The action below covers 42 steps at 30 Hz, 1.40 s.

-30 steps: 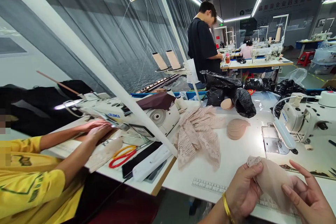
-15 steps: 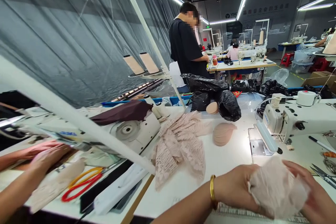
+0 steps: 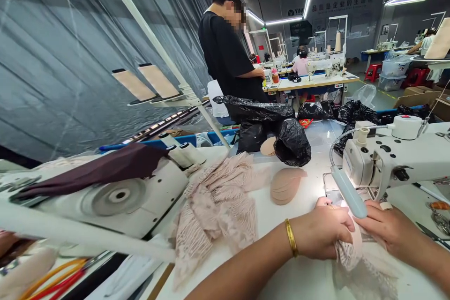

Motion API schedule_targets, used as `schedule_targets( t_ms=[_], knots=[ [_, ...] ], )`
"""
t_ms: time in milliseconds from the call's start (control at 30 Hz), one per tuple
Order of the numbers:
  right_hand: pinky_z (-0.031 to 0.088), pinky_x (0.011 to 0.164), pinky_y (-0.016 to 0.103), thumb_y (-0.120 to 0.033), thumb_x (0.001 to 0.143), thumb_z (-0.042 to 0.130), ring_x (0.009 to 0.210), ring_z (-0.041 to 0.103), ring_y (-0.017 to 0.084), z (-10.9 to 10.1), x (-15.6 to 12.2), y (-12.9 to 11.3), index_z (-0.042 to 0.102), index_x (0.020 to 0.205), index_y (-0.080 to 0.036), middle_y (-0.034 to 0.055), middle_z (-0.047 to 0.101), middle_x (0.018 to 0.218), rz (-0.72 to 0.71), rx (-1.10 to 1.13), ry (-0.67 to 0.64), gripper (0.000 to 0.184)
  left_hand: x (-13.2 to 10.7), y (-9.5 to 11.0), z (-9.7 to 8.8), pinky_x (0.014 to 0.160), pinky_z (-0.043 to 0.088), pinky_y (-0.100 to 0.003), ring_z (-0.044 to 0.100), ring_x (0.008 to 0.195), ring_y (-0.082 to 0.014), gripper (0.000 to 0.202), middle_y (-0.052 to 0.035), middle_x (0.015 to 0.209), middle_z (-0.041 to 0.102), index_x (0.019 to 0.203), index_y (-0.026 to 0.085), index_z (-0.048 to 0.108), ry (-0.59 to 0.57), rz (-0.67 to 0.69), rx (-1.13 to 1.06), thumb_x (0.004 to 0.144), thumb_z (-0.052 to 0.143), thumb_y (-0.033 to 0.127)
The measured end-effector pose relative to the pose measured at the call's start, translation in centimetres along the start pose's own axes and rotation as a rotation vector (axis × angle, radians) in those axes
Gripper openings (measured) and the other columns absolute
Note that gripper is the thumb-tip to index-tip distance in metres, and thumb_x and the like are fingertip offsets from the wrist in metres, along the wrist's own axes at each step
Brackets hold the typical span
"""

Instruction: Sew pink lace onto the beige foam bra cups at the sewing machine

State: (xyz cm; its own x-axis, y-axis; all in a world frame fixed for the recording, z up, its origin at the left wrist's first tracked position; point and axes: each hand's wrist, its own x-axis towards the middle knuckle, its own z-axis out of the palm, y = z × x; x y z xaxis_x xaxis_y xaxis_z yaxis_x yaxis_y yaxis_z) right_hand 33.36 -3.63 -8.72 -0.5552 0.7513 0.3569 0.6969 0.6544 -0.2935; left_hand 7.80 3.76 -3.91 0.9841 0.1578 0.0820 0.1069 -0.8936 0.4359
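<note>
My left hand [image 3: 325,232], with a gold bangle on the wrist, is closed on a piece of beige lace fabric [image 3: 355,255] and presses it onto the white table [image 3: 309,281]. My right hand [image 3: 385,225] grips the same piece from the right. Both hands sit just in front of the white sewing machine [image 3: 397,157], near its needle area. A stack of beige bra cups [image 3: 284,185] lies a little beyond my left hand.
A heap of beige lace [image 3: 218,206] lies at the table's middle. Black plastic bags [image 3: 277,126] sit at the far edge. A second sewing machine [image 3: 116,197] with dark cloth stands left. A person in black [image 3: 225,56] stands behind. Red-orange scissors [image 3: 52,279] lie at bottom left.
Both hands have carried the lace piece forward from the table's near edge up to the sewing machine. The view has swung right, and the neighbour's hands have left the frame.
</note>
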Motion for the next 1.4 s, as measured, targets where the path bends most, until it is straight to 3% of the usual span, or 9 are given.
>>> schedule_targets(
  t_ms=[333,567,867,1067,1200,1400],
  knots=[
    [0.053,0.078,0.035,-0.016,0.105,0.048,0.1,0.067,0.024,0.5,-0.8,1.1,0.069,0.121,-0.028,0.0051,0.074,0.112,0.031,-0.114,-0.054,0.029,0.3,-0.4,-0.2,0.102,0.034,-0.045,0.068,0.109,-0.0265,0.002,-0.0054,0.114,0.076,0.084,0.022,0.072,0.034,0.021,-0.038,0.083,0.072,0.021],
    [0.056,0.09,0.039,-0.018,0.104,0.051,0.106,0.067,0.024,0.3,-0.8,1.0,0.07,0.128,-0.032,0.0054,0.075,0.12,0.033,-0.066,0.015,0.034,0.1,-0.5,-0.1,0.101,0.032,-0.046,0.067,0.114,-0.026,0.004,-0.0045,0.118,0.075,0.087,0.022,0.072,0.04,0.012,-0.044,0.086,0.069,0.02],
    [0.055,0.089,0.036,-0.016,0.103,0.048,0.109,0.066,0.023,-0.2,-1.0,1.0,0.068,0.123,-0.029,0.0031,0.075,0.118,-0.012,-0.125,-0.037,0.031,0.2,-0.6,-1.2,0.1,0.035,-0.042,0.067,0.105,-0.0195,0.009,0.0016,0.121,0.075,0.086,0.021,0.07,-0.01,-0.051,0.099,0.087,0.067,0.012],
    [0.051,0.092,0.035,-0.015,0.104,0.05,0.108,0.069,0.02,-1.1,-0.7,0.5,0.066,0.132,-0.03,0.002,0.076,0.123,-0.103,-0.144,-0.064,0.035,0.3,-0.9,-1.3,0.093,0.034,-0.042,0.067,0.09,-0.0176,0.018,0.0034,0.104,0.078,0.082,0.021,0.069,0.011,-0.075,0.193,0.08,0.065,0.003],
    [0.05,0.084,0.03,-0.019,0.103,0.055,0.104,0.066,0.019,-2.2,-0.2,-0.4,0.07,0.125,-0.031,0.0011,0.078,0.119,-0.2,-0.091,-0.092,0.03,0.4,-1.2,-1.2,0.093,0.032,-0.043,0.065,0.084,-0.0169,0.017,0.0027,0.095,0.078,0.08,0.019,0.068,0.038,-0.068,0.241,0.077,0.063,0.003],
    [0.047,0.091,0.032,-0.019,0.105,0.053,0.102,0.064,0.018,-2.4,-0.3,-1.0,0.068,0.112,-0.028,-0.001,0.077,0.117,-0.172,-0.093,-0.079,0.02,0.6,-1.7,-0.7,0.091,0.032,-0.044,0.063,0.08,-0.0173,0.019,0.0016,0.085,0.076,0.077,0.019,0.066,0.082,-0.026,0.359,0.074,0.061,0.002]
  ],
)
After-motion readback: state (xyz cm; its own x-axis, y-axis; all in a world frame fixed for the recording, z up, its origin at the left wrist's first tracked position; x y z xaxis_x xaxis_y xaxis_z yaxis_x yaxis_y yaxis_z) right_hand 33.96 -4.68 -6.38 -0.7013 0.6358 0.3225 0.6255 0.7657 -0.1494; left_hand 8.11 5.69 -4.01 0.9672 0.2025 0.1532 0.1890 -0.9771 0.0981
